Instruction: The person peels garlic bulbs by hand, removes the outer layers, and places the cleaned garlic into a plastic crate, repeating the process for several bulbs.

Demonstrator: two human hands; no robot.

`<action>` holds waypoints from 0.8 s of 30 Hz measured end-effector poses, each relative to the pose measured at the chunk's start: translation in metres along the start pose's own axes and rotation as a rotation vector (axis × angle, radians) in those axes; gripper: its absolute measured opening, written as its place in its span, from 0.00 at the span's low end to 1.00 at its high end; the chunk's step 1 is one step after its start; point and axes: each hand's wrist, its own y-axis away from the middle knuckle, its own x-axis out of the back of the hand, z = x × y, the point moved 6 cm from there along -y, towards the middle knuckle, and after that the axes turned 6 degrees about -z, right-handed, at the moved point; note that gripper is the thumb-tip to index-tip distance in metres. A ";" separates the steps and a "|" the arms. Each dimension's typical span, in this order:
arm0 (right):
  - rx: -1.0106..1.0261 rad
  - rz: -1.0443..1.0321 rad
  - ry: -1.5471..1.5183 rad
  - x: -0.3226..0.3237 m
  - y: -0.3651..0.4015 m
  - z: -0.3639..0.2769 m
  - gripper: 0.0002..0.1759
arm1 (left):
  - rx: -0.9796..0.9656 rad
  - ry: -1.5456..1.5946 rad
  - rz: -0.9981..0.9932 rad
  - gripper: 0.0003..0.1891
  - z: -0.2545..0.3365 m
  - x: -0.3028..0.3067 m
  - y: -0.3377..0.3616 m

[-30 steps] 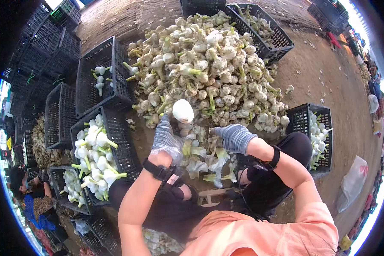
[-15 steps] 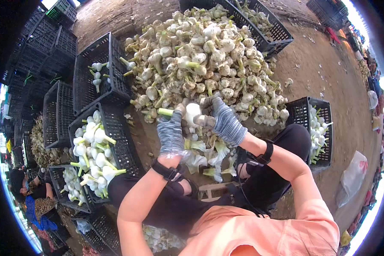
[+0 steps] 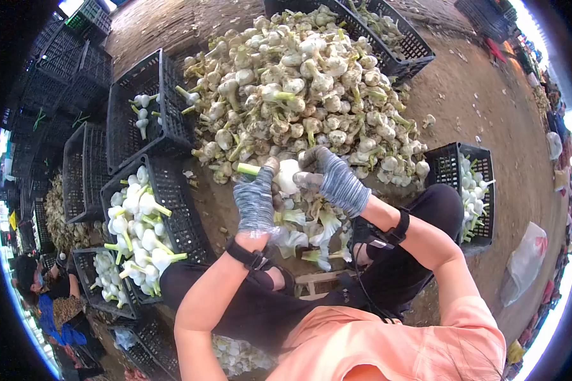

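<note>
My left hand (image 3: 256, 195), in a grey striped glove, is closed round the neck of a garlic bulb (image 3: 288, 177). The bulb is white and smooth, and its green stem end sticks out to the left of my fist. My right hand (image 3: 332, 178), gloved the same way, has its fingers bent against the bulb's right side; whether it holds anything small there is hidden. Below both hands lie peeled-off garlic skins (image 3: 324, 232). Just beyond my hands rises a big heap of unpeeled garlic (image 3: 305, 95), dirty white with short stems.
A black crate (image 3: 184, 209) at my left holds clean white garlic; another crate (image 3: 165, 95) beyond it holds a few bulbs. On my right stands a third crate (image 3: 448, 178) of clean garlic. A plastic bag (image 3: 526, 260) lies on the ground. Another person (image 3: 51, 292) sits far left.
The fingers of my right hand have shifted slightly round the bulb's right side. My left hand stays on the stem, and the bulb remains in nearly the same place.
</note>
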 end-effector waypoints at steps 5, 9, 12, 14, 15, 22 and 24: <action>-0.172 -0.138 0.273 0.010 -0.016 0.058 0.11 | 0.128 0.365 -0.070 0.10 -0.012 0.011 -0.020; -0.369 -0.133 0.769 0.050 -0.036 0.143 0.16 | -0.060 0.562 -0.034 0.13 0.046 0.051 -0.046; -0.507 0.193 0.869 0.109 -0.041 0.140 0.19 | -0.572 0.777 -0.012 0.17 0.128 0.100 -0.051; -0.688 0.439 0.880 0.146 -0.037 0.137 0.18 | -0.620 0.809 -0.134 0.18 0.160 0.109 -0.033; -0.647 0.631 0.893 0.156 -0.029 0.132 0.20 | -0.613 0.795 -0.046 0.17 0.161 0.115 -0.031; -0.690 0.411 1.140 0.192 -0.042 0.187 0.25 | -0.206 0.608 -0.198 0.11 0.086 0.046 -0.039; -0.718 0.424 1.055 0.193 -0.037 0.172 0.25 | -0.115 0.495 -0.197 0.09 0.065 0.026 -0.030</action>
